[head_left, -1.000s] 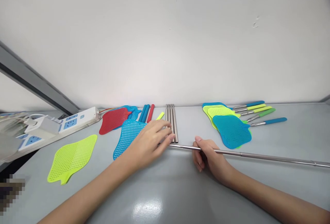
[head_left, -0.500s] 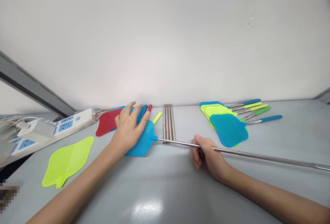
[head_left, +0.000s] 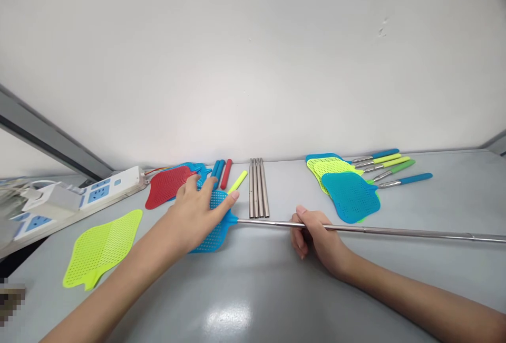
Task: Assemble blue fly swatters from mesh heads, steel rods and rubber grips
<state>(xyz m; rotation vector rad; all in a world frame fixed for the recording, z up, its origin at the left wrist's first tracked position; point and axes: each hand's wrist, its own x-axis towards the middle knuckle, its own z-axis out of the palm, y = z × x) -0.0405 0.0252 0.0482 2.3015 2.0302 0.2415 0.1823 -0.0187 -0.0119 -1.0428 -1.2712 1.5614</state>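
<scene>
A blue fly swatter head (head_left: pixel 215 235) on an extended telescopic metal rod (head_left: pixel 379 231) lies across the middle, the rod running out of view at right. My right hand (head_left: pixel 316 232) is closed round the rod, thumb on top, fingers curled underneath. Over the blue head is my left hand (head_left: pixel 197 211), fingers spread; whether its palm touches the mesh is hidden. Just beyond its fingertips are two blue grip sleeves (head_left: pixel 216 173), a red sleeve (head_left: pixel 226 174) and a yellow-green sleeve (head_left: pixel 237 180). A red swatter head (head_left: pixel 169 187) overlaps blue ones behind this hand.
Several metal rods (head_left: pixel 259 190) stand in a row near the wall. Fly swatters with fitted handles (head_left: pixel 351 195) are stacked at right. On the left lie a yellow-green swatter head (head_left: pixel 103 248) and a white power strip (head_left: pixel 118 187) with plugs, on the grey table (head_left: pixel 269 295).
The blue swatter head has shifted slightly toward me and left, and the rod now lies more level. My left hand moved with it, uncovering the sleeves. My right hand stays nearly in place.
</scene>
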